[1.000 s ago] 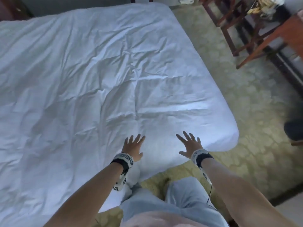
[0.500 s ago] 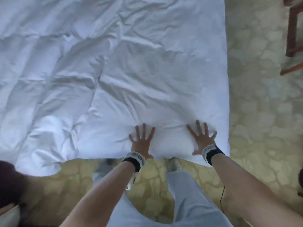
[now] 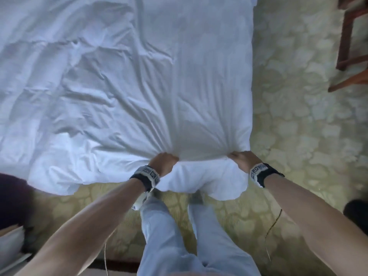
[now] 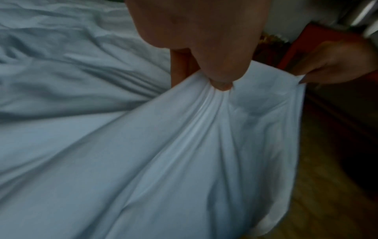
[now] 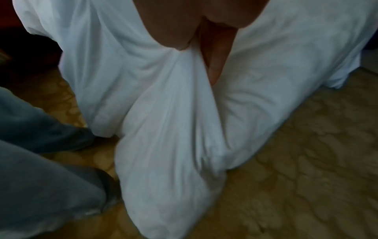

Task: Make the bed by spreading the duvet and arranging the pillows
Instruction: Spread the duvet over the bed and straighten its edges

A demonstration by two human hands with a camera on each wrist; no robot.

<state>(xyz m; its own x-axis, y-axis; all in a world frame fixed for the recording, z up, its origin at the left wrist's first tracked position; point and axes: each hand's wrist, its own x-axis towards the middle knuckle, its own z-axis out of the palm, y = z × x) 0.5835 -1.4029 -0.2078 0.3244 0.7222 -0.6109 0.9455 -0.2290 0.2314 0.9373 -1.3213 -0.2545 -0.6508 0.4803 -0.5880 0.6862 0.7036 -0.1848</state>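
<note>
A white duvet [image 3: 127, 92] covers the bed, creased, its near edge hanging toward the floor in front of my legs. My left hand [image 3: 165, 163] grips a bunch of the duvet near the edge; in the left wrist view its thumb and fingers [image 4: 222, 84] pinch gathered folds of the duvet [image 4: 143, 145]. My right hand [image 3: 240, 158] grips the duvet at its near right corner; in the right wrist view my right fingers [image 5: 212, 64] clamp a thick fold of the duvet [image 5: 169, 129]. The cloth is stretched taut between both hands. No pillow is clearly visible.
Patterned yellowish carpet [image 3: 298, 126] lies right of the bed and under my feet. A wooden chair's legs [image 3: 346, 46] stand at the far right. A dark object [image 3: 12, 200] sits at the left, with something white [image 3: 10, 246] below it. A cable [image 3: 272, 224] hangs by my right arm.
Both hands lay flat with spread fingers on the duvet near its edge; now they have closed and grip bunches of it, and the cloth between them is pulled tight.
</note>
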